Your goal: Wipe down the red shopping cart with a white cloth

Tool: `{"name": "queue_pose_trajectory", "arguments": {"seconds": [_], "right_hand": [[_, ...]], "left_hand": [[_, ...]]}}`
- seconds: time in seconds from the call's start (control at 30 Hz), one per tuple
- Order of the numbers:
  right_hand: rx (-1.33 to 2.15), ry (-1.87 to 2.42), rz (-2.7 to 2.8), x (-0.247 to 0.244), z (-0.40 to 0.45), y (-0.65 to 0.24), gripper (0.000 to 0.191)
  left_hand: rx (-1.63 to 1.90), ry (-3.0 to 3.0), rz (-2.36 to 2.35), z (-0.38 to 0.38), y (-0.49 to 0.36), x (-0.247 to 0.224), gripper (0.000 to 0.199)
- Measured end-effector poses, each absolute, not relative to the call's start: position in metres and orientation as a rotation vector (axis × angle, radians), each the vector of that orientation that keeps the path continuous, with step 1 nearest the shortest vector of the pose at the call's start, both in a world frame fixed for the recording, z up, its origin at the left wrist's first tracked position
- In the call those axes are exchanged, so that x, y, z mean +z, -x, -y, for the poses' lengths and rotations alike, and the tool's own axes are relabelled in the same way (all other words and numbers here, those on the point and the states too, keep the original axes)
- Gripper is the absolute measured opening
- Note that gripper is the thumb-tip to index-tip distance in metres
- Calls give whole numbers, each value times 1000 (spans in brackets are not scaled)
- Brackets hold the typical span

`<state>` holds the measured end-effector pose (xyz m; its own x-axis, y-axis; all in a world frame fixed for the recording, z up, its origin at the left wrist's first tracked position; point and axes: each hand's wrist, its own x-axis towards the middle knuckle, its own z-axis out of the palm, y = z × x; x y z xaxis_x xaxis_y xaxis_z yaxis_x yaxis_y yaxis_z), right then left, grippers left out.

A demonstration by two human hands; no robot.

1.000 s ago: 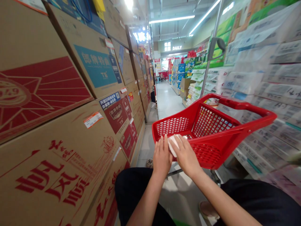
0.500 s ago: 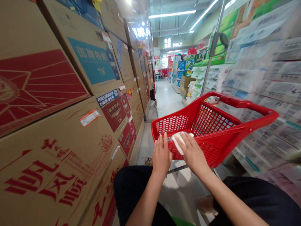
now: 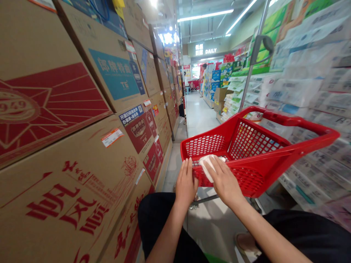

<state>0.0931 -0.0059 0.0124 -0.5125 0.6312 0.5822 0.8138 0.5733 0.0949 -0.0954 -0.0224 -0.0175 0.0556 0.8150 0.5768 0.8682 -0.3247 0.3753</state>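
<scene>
Red shopping cart [image 3: 248,179] stood in front of you on the pale tiled floor [image 3: 199,215], between your knees and the aisle beyond, with its handle [image 3: 297,120] off to the right. Your right hand [image 3: 227,182] held a white cloth [image 3: 206,167] against the cart's near top rim, its fingers slightly bent and laid over the cloth; your thumb was hidden, so how firmly it pinched could not be told. Your left hand [image 3: 185,184] was at the same rim, nearer the cart's left end, with its fingers almost straight and close together and no cloth in it. Whether its palm pressed on the wall could not be seen. Cardboard boxes [image 3: 131,142] were stacked along your left, and wrapped white packs [image 3: 296,93] were piled on the right, behind a metal pole [image 3: 246,82]. Your beige shoe [image 3: 245,241] was on the floor below the cart.
</scene>
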Motion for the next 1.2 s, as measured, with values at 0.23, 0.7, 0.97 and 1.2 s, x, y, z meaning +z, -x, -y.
{"name": "queue_pose_trajectory", "arguments": {"seconds": [0.23, 0.7, 0.97, 1.2], "right_hand": [[-389, 981, 2366, 11, 7, -44, 70], [-417, 1018, 2363, 9, 10, -50, 66], [-461, 1100, 2368, 19, 6, -126, 79], [-519, 1191, 2286, 15, 11, -137, 77]], "left_hand": [[-1291, 2220, 1863, 22, 101, -12, 90], [-1301, 2193, 1836, 24, 99, -20, 82], [-910, 2146, 1764, 26, 88, -14, 77], [-910, 2227, 1602, 17, 47, -10, 77]]}}
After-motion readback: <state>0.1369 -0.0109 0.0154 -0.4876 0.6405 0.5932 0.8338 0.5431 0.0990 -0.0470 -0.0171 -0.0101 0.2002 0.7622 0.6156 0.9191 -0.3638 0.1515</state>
